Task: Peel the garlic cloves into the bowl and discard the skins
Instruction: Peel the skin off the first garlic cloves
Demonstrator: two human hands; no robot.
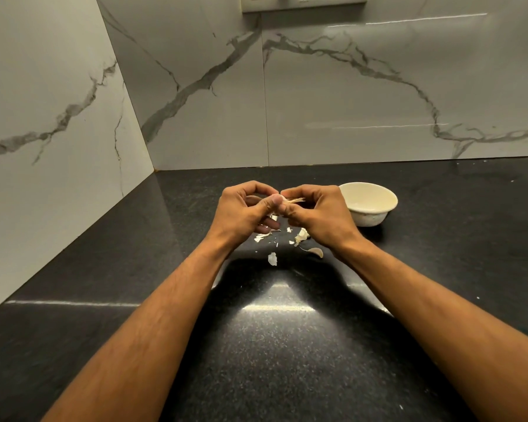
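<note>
A: What's in the bowl (pixel 368 203)?

B: It's a cream bowl on the dark desk (pixel 104 269), just right of the hands. Its inside looks bare, though the near part is hidden by the rim.

A: And the garlic?

B: One garlic clove (pixel 280 200) sits between both hands above the desk. The left hand (pixel 244 211) pinches it with thumb and fingers; the right hand (pixel 317 214) grips its papery skin (pixel 296 200). Loose skins (pixel 272 258) lie beneath, and another clove (pixel 315 251) rests near the right wrist.

A: Any writing?

B: None readable.
</note>
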